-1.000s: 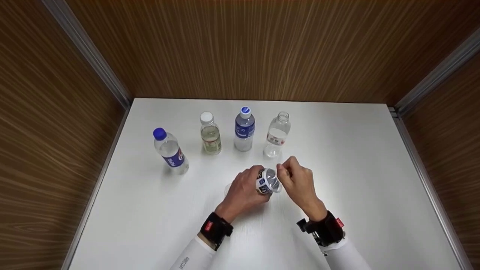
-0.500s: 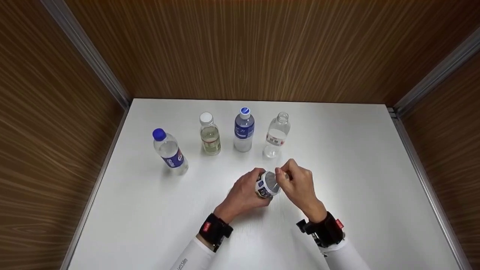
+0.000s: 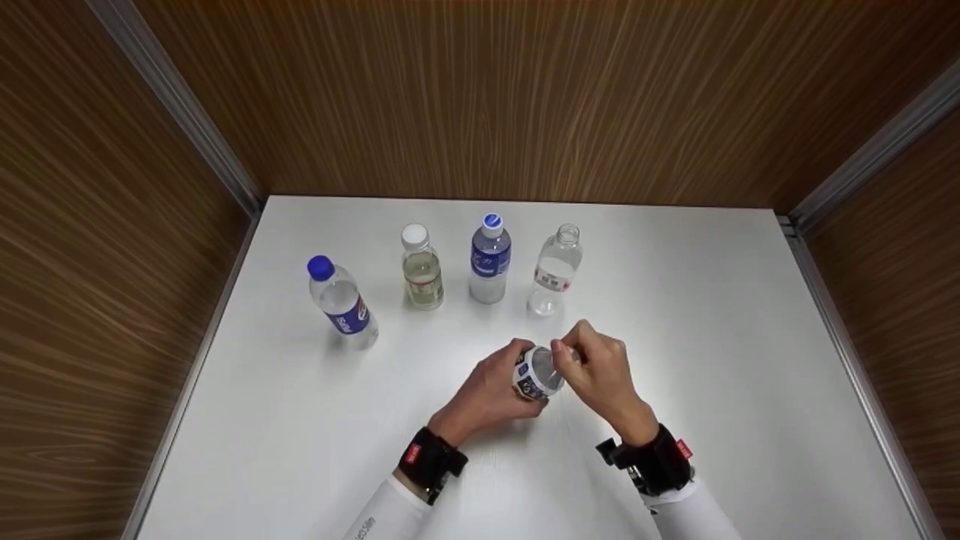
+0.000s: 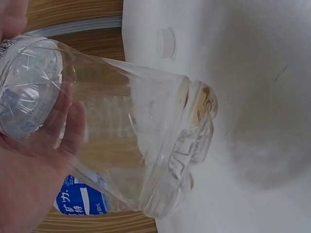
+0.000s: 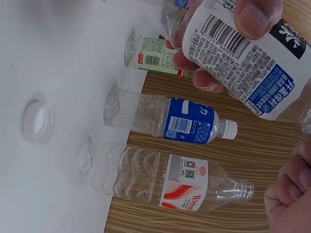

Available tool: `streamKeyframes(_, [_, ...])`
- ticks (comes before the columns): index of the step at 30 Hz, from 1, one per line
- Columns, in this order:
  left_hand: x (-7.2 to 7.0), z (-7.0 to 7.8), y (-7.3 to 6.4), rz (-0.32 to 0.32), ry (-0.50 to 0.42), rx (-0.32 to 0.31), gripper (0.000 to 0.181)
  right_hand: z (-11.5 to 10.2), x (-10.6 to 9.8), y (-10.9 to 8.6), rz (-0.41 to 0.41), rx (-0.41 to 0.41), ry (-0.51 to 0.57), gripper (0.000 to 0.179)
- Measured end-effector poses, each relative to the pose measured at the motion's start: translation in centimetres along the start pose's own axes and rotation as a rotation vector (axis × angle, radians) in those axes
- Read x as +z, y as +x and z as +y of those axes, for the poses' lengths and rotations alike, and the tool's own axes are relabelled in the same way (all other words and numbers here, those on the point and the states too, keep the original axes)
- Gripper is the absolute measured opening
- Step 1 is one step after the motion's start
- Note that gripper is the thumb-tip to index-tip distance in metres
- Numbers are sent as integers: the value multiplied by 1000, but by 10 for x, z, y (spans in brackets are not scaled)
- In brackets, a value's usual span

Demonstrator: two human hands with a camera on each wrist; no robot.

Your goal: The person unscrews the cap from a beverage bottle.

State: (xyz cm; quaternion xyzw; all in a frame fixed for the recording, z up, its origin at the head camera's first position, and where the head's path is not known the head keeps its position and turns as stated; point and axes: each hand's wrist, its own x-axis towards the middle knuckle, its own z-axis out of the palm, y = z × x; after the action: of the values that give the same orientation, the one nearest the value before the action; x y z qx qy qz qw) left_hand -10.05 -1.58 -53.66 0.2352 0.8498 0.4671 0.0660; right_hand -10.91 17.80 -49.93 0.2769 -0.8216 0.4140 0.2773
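Observation:
A clear plastic bottle (image 3: 528, 380) with a white and dark label is tilted toward the right above the table. My left hand (image 3: 487, 390) grips it round the label. In the left wrist view its clear base points toward the white table. My right hand (image 3: 598, 369) has its thumb and curled fingers at the bottle's top end, covering the neck; whether a cap is between them is hidden. In the right wrist view the right hand's curled fingers show at the lower right, close to the bottle's shoulder. A loose white cap (image 5: 38, 122) lies on the table.
Behind the hands stand an uncapped clear bottle (image 3: 556, 262), a blue-labelled bottle (image 3: 490, 262), a white-capped bottle (image 3: 423, 274) with a greenish label, and a blue-capped Pepsi bottle (image 3: 345, 306). Brown wood-grain panels (image 3: 480, 97) enclose the white table (image 3: 712, 337).
My right hand has come to the bottle's top end, from slightly apart a second ago. The held bottle has dipped a little toward me. The standing bottles have stayed put.

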Motion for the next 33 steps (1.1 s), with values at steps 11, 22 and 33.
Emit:
streamKeyframes(11, [-1,-3,-1,-73,-77,-32,71,1,0,0,-34,-34,17,14])
streamKeyframes(22, [4,-2,-2,-13,-27,-18,70,1,1,-1,-27,-17,-46,14])
streamKeyframes(33, [20,4,1,344,451,77,70,-4,4,4,5,279,-394,16])
